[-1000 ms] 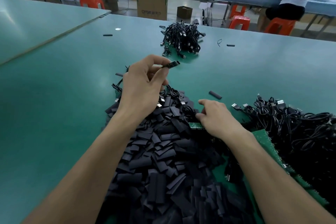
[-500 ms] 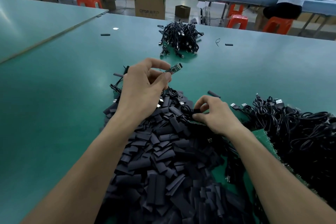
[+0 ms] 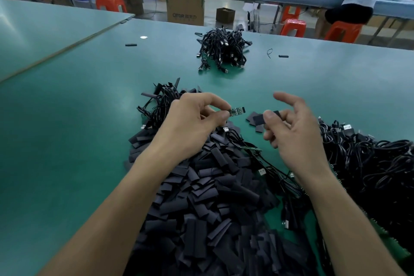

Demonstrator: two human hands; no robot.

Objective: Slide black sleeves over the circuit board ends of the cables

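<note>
My left hand (image 3: 192,125) pinches a cable's small green circuit board (image 3: 238,110) between thumb and forefinger, the board's free end pointing right. Just to its right, my right hand (image 3: 293,134) pinches a flat black sleeve (image 3: 259,118) between thumb and fingers, with the forefinger raised. A short gap separates sleeve and board. Below both hands lies a big heap of black sleeves (image 3: 208,204). The held cable trails down into that heap.
A tangle of black cables (image 3: 369,163) lies at the right, a smaller bundle of cables (image 3: 223,49) at the far middle of the green table (image 3: 78,107). Stray sleeves lie far left and far right. A seated person works at the back bench.
My right hand has lifted off the heap with a black sleeve and come up beside the board. My left hand has lowered slightly, still holding the board.
</note>
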